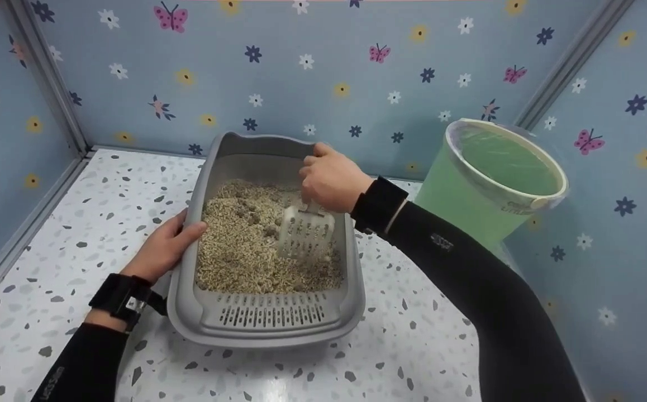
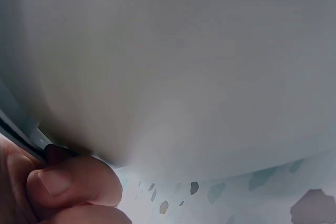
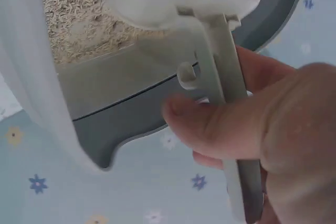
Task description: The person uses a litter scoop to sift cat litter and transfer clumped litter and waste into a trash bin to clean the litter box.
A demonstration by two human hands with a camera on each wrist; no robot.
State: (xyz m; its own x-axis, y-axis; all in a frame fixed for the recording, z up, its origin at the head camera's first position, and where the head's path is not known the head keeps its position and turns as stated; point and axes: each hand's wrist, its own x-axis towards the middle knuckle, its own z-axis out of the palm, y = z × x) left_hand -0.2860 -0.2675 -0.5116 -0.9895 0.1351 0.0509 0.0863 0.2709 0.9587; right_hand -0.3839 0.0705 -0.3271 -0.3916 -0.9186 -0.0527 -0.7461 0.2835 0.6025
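A grey litter box (image 1: 267,333) holds tan pellet litter (image 1: 239,254) with several darker clumps. My left hand (image 1: 162,248) grips the box's left rim, thumb on top; the left wrist view shows its curled fingers (image 2: 73,184) below the rim beside the box's outer wall. In my right hand (image 1: 334,178) is the handle of a pale slotted litter scoop (image 1: 305,229), its head tilted down over the litter on the right side. The right wrist view shows the thumb lying across the scoop handle (image 3: 226,61). The scoop's lower edge is blurred against the litter.
A translucent green bucket (image 1: 463,195) with a clear liner folded over its rim stands to the right of the box, near the wall corner. Flower-patterned walls (image 1: 301,84) enclose the white speckled surface (image 1: 413,346) at the back and both sides.
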